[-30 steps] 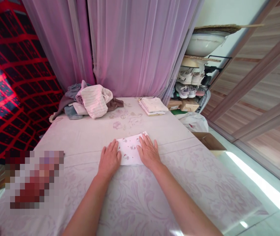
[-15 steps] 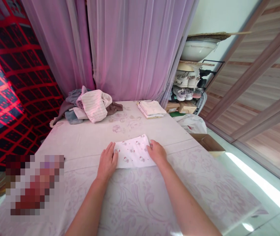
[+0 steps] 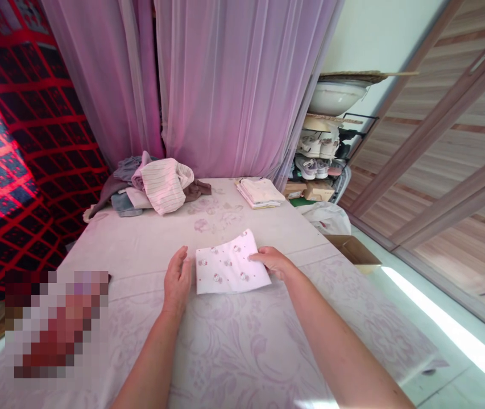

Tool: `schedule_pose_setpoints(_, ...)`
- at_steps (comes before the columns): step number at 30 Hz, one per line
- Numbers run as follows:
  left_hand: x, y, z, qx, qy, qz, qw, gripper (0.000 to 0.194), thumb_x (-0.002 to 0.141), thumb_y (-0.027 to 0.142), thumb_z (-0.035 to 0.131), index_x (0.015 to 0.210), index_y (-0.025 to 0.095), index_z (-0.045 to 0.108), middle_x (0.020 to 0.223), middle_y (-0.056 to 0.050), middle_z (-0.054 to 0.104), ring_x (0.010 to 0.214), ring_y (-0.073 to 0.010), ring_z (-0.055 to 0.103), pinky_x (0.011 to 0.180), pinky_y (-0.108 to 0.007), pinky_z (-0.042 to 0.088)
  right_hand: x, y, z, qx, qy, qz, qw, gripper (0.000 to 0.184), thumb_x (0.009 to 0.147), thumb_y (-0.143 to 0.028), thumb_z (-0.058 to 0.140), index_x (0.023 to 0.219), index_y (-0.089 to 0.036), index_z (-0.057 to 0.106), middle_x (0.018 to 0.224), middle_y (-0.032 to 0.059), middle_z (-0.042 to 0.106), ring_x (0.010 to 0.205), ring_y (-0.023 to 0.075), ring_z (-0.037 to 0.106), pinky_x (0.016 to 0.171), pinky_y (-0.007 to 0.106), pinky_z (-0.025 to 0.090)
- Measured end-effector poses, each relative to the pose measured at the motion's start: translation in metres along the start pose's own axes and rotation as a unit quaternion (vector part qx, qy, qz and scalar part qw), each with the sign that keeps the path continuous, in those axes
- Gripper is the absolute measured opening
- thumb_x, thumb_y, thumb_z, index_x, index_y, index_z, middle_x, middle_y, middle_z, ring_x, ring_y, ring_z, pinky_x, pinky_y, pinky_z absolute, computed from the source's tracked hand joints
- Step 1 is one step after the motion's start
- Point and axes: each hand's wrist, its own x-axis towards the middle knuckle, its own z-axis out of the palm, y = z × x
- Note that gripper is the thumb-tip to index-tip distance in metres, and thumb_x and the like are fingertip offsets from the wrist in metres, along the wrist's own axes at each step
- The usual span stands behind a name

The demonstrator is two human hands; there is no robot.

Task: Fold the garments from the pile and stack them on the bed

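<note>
At the far left, a red-and-black checked cloth [image 3: 61, 136] hangs beside the bed [image 3: 220, 352], and a blurred object [image 3: 61, 324], too masked to identify, lies near the left edge of the sheet. Beyond it, a loose heap of clothes [image 3: 163, 184] fills the far left corner, close against the purple curtain [image 3: 233, 85] along the far edge. Nearer the middle, the left hand [image 3: 177, 279] stands with its palm turned right and its fingers loosely curved, holding nothing, a narrow gap from the left edge of the folded cloth [image 3: 227, 264]. This printed cloth is in the middle of the bed, with bare sheet on its near and far sides. The right hand [image 3: 277, 262] pinches its right edge between thumb and fingers; whether that edge is lifted I cannot tell. Farther back, a folded stack [image 3: 261, 192] sits near the far right corner. Past the bed's right edge stand a shoe rack [image 3: 316, 149] and a cardboard box [image 3: 355, 251], then a strip of floor [image 3: 415, 287] before the wooden cupboard [image 3: 451, 170].
</note>
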Motion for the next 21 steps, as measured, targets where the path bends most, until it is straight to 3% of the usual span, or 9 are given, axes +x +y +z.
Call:
schedule_pose_setpoints(4,0.001,0.000,-0.001,-0.036,0.014,-0.026,0.999,0.039,0.089,0.035,0.043,0.121,0.020,0.058,0.125,-0.008,0.062,0.113,-0.0187,0.059,0.102,-0.037,0.044,-0.006,-0.002,0.006,0.177,-0.054,0.060,0.981,0.015,0.072,-0.015,0.063,0.086,-0.013,0.064,0.077,0.0073,0.073,0.072,0.0182,0.068,0.068,0.030,0.055)
schedule_pose_setpoints(7,0.002,-0.002,-0.001,-0.043,0.022,-0.030,0.998,0.038,0.089,0.036,0.044,0.121,0.021,0.058,0.123,-0.008,0.063,0.112,-0.0187,0.060,0.101,-0.037,0.044,-0.012,-0.011,0.004,0.193,-0.052,0.048,0.979,0.011,0.073,-0.011,0.061,0.083,-0.012,0.064,0.073,0.0069,0.073,0.067,0.0178,0.068,0.067,0.031,0.055)
schedule_pose_setpoints(10,0.003,-0.005,0.000,-0.053,0.029,-0.035,0.998,0.038,0.089,0.035,0.045,0.121,0.021,0.058,0.122,-0.008,0.064,0.112,-0.0190,0.060,0.102,-0.038,0.044,-0.021,-0.036,-0.007,0.176,-0.044,-0.003,0.983,0.012,0.073,-0.012,0.061,0.084,-0.013,0.064,0.071,0.0061,0.072,0.063,0.0174,0.067,0.063,0.030,0.055)
schedule_pose_setpoints(15,0.003,-0.008,-0.001,-0.085,0.034,-0.065,0.994,0.038,0.088,0.037,0.046,0.120,0.021,0.058,0.122,-0.008,0.064,0.114,-0.0203,0.059,0.101,-0.038,0.045,-0.035,-0.090,-0.049,-0.010,0.020,-0.119,0.993,0.017,0.071,-0.019,0.063,0.087,-0.014,0.067,0.069,0.0036,0.071,0.058,0.0153,0.064,0.053,0.022,0.048)
schedule_pose_setpoints(21,0.001,-0.008,0.001,-0.108,0.021,-0.076,0.991,0.041,0.086,0.039,0.047,0.121,0.020,0.056,0.126,-0.010,0.061,0.116,-0.0217,0.058,0.101,-0.039,0.045,-0.020,-0.123,-0.109,-0.270,0.071,-0.178,0.944,0.015,0.068,-0.020,0.062,0.081,-0.016,0.068,0.063,-0.0001,0.067,0.055,0.0130,0.061,0.048,0.018,0.039)
